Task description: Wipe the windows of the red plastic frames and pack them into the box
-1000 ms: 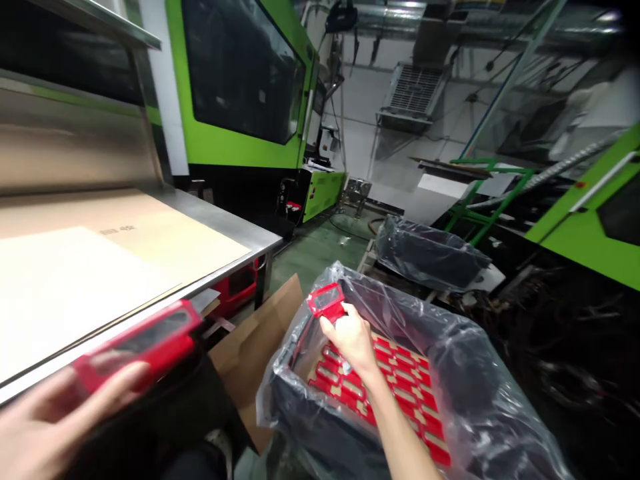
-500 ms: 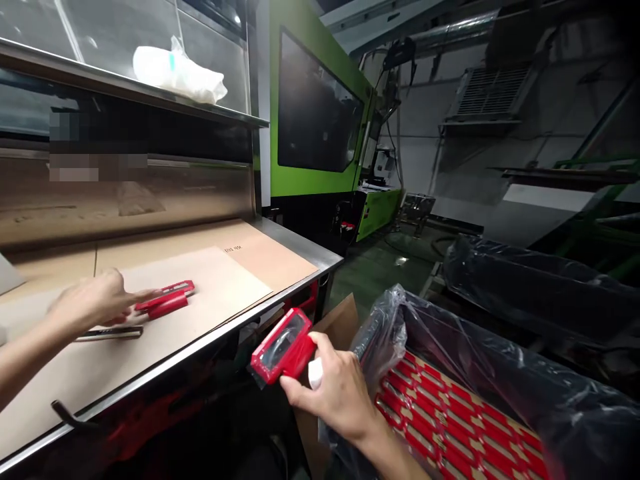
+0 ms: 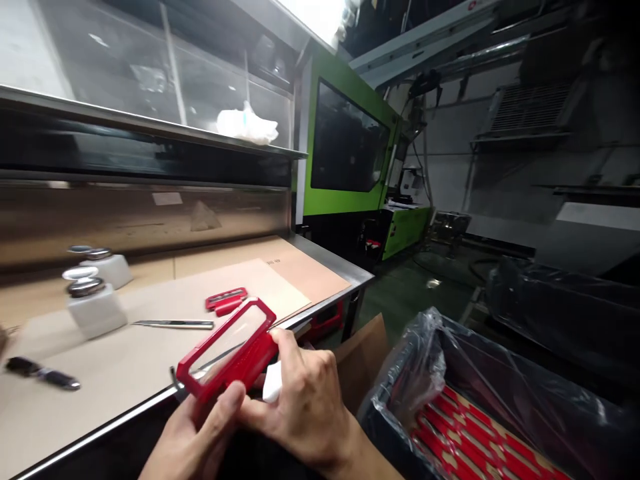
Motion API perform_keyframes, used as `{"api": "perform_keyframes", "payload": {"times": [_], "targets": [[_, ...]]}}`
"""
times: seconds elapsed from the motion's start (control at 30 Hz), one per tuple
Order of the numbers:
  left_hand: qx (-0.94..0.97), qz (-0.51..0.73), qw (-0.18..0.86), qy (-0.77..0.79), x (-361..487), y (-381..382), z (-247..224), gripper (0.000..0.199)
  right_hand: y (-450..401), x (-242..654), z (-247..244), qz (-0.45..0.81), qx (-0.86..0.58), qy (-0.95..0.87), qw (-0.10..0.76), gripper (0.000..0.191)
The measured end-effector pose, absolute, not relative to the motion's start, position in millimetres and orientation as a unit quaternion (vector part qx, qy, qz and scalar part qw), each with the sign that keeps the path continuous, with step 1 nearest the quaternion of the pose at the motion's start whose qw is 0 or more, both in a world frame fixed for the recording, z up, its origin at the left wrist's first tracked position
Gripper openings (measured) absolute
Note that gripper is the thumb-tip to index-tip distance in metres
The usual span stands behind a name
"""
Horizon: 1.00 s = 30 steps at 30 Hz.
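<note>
Both hands hold one red plastic frame part [image 3: 245, 363] with a long window opening, tilted in front of the bench edge. My left hand [image 3: 200, 430] pinches its lower left end, thumb on the front. At the upper right end, my right hand [image 3: 313, 393] grips the part between thumb and fingers. A small white wad [image 3: 273, 382] is also tucked in the right hand; its material cannot be made out. Just behind, a similar red part [image 3: 227, 302] lies on the cardboard-covered bench [image 3: 150, 367]. A slim metal tool [image 3: 175, 325] rests to its left.
Two white pump bottles [image 3: 97, 310] with metal tops stand at the left. A dark-handled tool [image 3: 43, 373] lies near them. To the right, a plastic-lined bin [image 3: 400, 380] holds rows of red parts [image 3: 465, 433]. A green machine [image 3: 330, 203] stands behind the bench.
My left hand has left the red part on the bench and come over to the held part. My right hand has brought that part leftward, and the view has swung left.
</note>
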<state>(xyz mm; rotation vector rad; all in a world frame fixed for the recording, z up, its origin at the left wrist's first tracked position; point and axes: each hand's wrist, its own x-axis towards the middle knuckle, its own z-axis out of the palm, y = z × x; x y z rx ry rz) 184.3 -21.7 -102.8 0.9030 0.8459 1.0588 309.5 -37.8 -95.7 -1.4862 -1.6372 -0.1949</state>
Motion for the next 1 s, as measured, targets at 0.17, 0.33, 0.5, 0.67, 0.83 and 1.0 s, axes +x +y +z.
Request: {"api": "perform_keyframes", "payload": {"times": [0.17, 0.33, 0.5, 0.67, 0.83, 1.0], "targets": [[0.4, 0.546, 0.653, 0.339, 162, -19, -57, 0.056, -35, 282, -62, -0.09, -0.515, -0.713, 0.467, 0.061], [0.459, 0.646, 0.539, 0.286, 121, 3, -19, 0.032, -43, 284, -1, 0.005, -0.422, -0.686, 0.593, 0.025], [0.456, 0.704, 0.484, 0.249, 98, 10, 16, 0.036, -34, 271, 51, 0.039, -0.329, -0.649, 0.685, 0.01], [0.492, 0.702, 0.459, 0.234, 90, 4, 30, 0.035, -27, 253, 78, 0.052, -0.274, -0.651, 0.706, 0.012], [0.505, 0.691, 0.461, 0.237, 90, 0, 32, 0.037, -30, 249, 85, 0.074, -0.266, -0.665, 0.694, 0.014], [0.522, 0.682, 0.454, 0.236, 92, -2, 32, 0.035, -33, 251, 88, 0.106, -0.273, -0.671, 0.681, 0.012]]}}
